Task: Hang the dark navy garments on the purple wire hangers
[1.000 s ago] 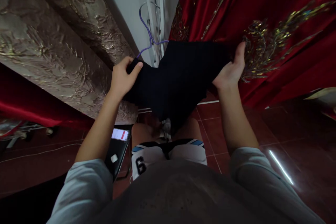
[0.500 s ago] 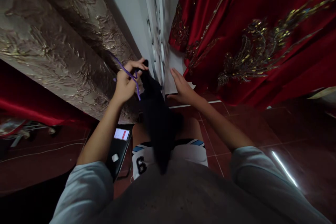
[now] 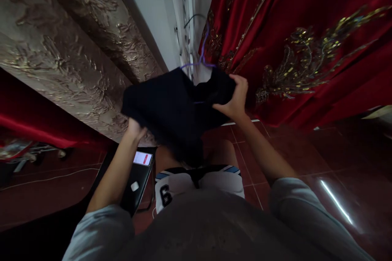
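A black garment (image 3: 165, 102), seemingly a top, is spread out in front of me on a purple hanger (image 3: 202, 51). The hanger's neck sticks up from the collar opening, and part of its bar shows inside. My left hand (image 3: 135, 128) grips the garment's lower left edge; its fingers are mostly hidden behind the cloth. At the right shoulder, my right hand (image 3: 235, 97) holds the fabric between thumb and fingers. The loose lower part of the garment hangs down toward my knees.
Beige embossed drapery (image 3: 92, 57) hangs at left, red satin with gold sequins (image 3: 290, 61) at right. White metal uprights (image 3: 180, 12) stand between them. A phone (image 3: 143, 158) and a small white case (image 3: 134, 186) lie on a black seat (image 3: 130, 195) by my left leg.
The garment has risen from my lap and been spread wide. The purple hanger has moved from my left hand into its collar. My right hand, empty before, now holds the shoulder.
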Tool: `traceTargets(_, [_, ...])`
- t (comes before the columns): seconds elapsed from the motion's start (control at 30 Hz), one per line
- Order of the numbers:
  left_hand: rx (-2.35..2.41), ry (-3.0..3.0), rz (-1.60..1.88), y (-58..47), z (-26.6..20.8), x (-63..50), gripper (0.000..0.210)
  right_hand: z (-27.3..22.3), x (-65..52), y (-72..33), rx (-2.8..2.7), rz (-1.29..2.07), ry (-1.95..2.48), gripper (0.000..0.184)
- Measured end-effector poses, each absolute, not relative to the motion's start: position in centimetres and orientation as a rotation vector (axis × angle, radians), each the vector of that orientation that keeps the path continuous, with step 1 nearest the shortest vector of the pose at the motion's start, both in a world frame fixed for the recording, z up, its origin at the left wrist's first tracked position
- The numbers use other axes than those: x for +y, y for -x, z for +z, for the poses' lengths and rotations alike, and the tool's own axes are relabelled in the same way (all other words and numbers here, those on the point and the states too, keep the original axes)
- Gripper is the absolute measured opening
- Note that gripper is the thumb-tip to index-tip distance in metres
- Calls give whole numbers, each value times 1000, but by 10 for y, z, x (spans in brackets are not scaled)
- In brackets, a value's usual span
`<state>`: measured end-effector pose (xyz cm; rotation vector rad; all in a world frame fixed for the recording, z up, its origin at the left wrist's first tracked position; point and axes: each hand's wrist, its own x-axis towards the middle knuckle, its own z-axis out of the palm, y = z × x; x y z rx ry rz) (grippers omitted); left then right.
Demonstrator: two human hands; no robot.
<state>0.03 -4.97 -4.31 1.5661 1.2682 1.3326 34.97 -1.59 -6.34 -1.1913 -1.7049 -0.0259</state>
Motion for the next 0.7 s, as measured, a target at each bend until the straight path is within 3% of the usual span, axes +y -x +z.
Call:
traceTargets(0.1, [1157, -1297, 1378, 10, -65, -65, 84, -28, -19, -358, -1705, -70, 1279, 95])
traceTargets(0.23, [1152, -1105, 1532, -11, -91, -72, 54, 8, -26, -354, -1773, -111, 1258, 88])
traceTargets(0.4, [1202, -1128, 1604, -29, -101, -69, 38, 8, -34, -356, -1683, -176, 1338, 90])
traceTargets(0.7, [1269, -948, 1658, -42, -104, -80, 46, 17, -44, -374, -2012, -86, 1172, 87])
